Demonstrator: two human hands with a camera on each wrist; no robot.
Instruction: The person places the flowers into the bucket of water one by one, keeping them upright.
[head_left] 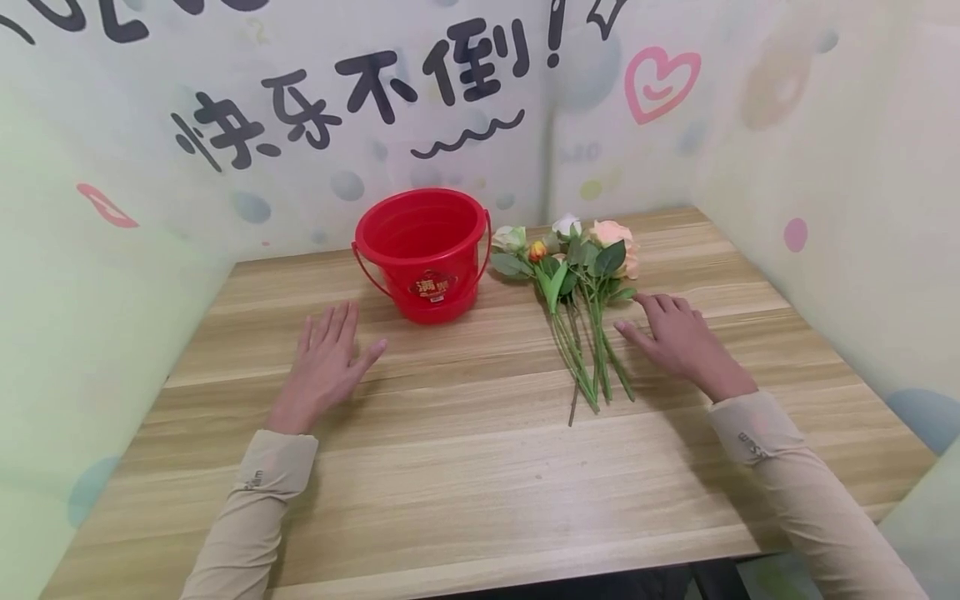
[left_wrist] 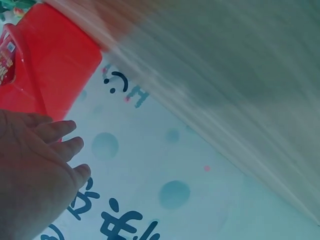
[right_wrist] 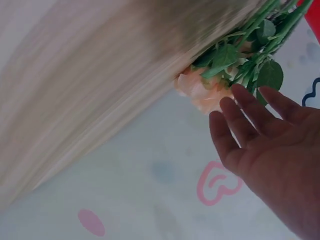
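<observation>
A red plastic bucket point(head_left: 427, 250) with a thin handle stands upright toward the back of the table. Just right of it lies a bunch of artificial flowers point(head_left: 592, 283), their green stems pointing to the front; white, orange and peach blooms show. My left hand point(head_left: 322, 358) is in front and left of the bucket, palm down with fingers extended, holding nothing. In the left wrist view the bucket point(left_wrist: 60, 55) appears beyond the fingers. Right of the stems is my right hand point(head_left: 682, 342), its fingers loosely bent and nothing in them. The right wrist view shows a peach bloom point(right_wrist: 200, 92) past its fingertips.
The wood-grain table point(head_left: 450, 483) has a back edge against a wall covering point(head_left: 315, 192) with dark writing and coloured spots. A second wall covering point(head_left: 817, 183) runs along the right side. Dark items point(head_left: 600, 583) partly show below the front edge.
</observation>
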